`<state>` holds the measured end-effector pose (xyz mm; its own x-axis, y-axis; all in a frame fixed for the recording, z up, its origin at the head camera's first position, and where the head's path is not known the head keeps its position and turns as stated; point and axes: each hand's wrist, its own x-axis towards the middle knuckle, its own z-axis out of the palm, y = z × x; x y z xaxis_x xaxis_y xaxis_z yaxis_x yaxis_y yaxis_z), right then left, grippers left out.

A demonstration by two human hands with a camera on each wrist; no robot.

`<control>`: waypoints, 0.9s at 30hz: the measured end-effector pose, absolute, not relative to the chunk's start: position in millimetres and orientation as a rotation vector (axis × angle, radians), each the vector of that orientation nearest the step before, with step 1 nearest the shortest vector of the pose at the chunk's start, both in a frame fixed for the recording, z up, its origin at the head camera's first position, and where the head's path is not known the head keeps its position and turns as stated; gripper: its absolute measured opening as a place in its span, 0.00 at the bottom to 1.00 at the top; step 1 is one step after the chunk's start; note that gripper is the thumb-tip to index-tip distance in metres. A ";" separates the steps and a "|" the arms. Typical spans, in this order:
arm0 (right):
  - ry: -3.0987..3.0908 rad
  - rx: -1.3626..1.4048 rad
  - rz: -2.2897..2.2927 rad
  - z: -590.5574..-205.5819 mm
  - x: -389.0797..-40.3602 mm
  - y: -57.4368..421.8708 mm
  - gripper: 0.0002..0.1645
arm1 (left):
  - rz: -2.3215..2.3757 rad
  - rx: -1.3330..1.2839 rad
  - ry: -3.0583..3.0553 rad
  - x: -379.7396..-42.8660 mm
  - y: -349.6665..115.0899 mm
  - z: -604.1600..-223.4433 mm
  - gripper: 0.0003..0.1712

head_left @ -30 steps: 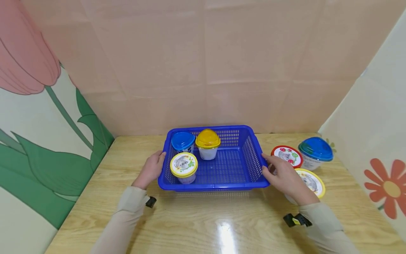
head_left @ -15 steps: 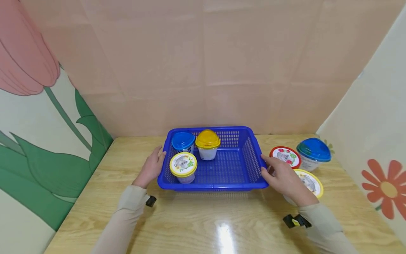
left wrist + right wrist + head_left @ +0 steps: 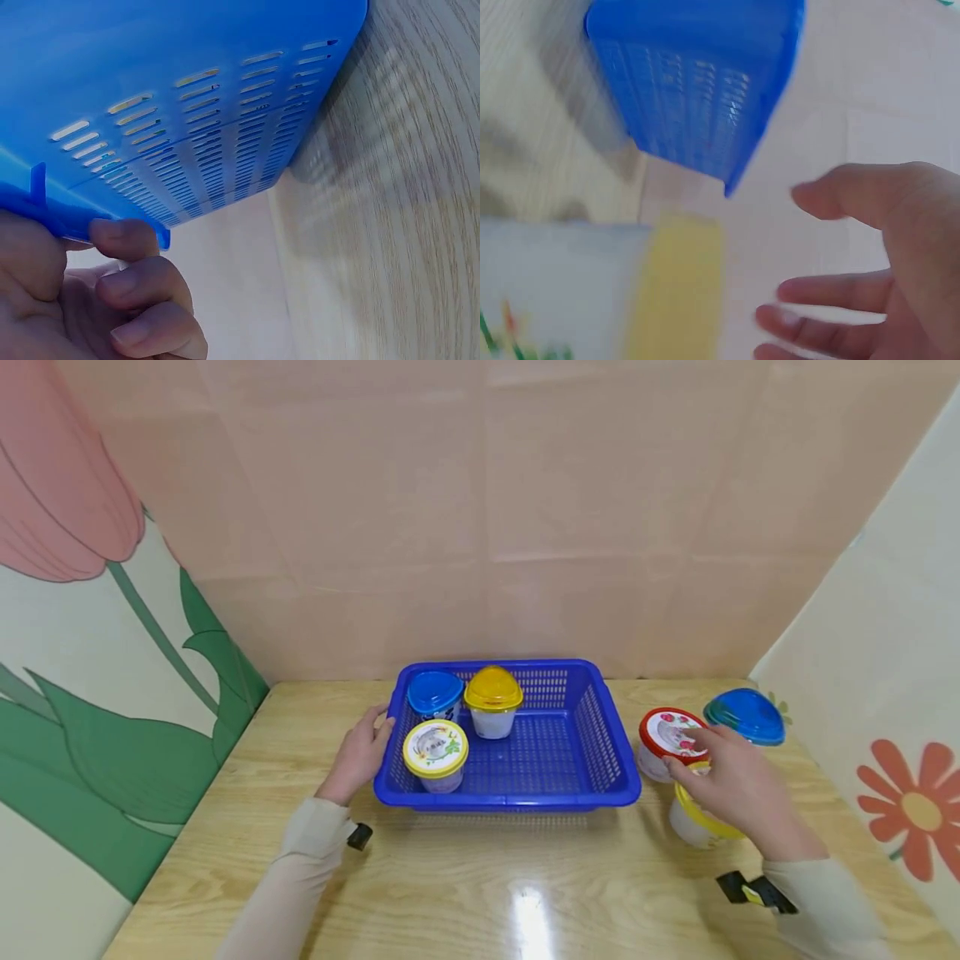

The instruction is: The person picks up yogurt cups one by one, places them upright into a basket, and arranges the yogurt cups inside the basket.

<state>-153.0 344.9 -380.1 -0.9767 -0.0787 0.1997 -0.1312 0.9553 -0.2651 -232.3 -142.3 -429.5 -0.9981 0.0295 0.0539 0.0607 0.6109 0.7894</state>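
Observation:
My left hand (image 3: 356, 758) holds the left rim of a blue perforated plastic basket (image 3: 506, 801); the left wrist view shows thumb and curled index finger pinching that rim. Inside the basket's left half are a tub with a blue lid (image 3: 435, 692), one with a yellow domed lid (image 3: 492, 689) and one with a flat yellow lid (image 3: 435, 750). My right hand (image 3: 742, 785) hovers over a yellow-lidded tub (image 3: 696, 824) right of the basket, fingers spread and holding nothing, partly hiding its lid. Beside it stand a red-lidded tub (image 3: 660, 735) and a blue-lidded tub (image 3: 750, 717).
The wooden table (image 3: 450, 893) reaches back to a pink-beige covered wall (image 3: 480, 527), close behind the basket. A tulip-printed panel (image 3: 150, 760) bounds the left side. A flower-printed panel (image 3: 885, 652) bounds the right.
My right hand has let go of the basket's right rim and moved right, over the tubs. The left hand keeps its hold, and the basket has hardly moved.

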 end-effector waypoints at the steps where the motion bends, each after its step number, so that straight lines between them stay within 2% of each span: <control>1: -2.944 0.128 0.395 -378.6 -150.5 348.6 0.44 | -1.371 -0.073 -2.788 -232.3 -142.1 -429.4 0.29; 7: -3.071 0.016 0.319 -372.2 -139.1 370.2 0.66 | -1.343 -0.108 -2.795 -233.3 -145.0 -429.0 0.28; 10: -3.145 -0.038 0.274 -370.5 -135.0 377.7 0.74 | -1.346 -0.130 -2.789 -232.8 -147.9 -428.4 0.28; 27: -3.329 -0.096 0.265 -386.5 -131.6 388.9 0.81 | -1.347 -0.171 -2.765 -225.3 -149.8 -433.1 0.26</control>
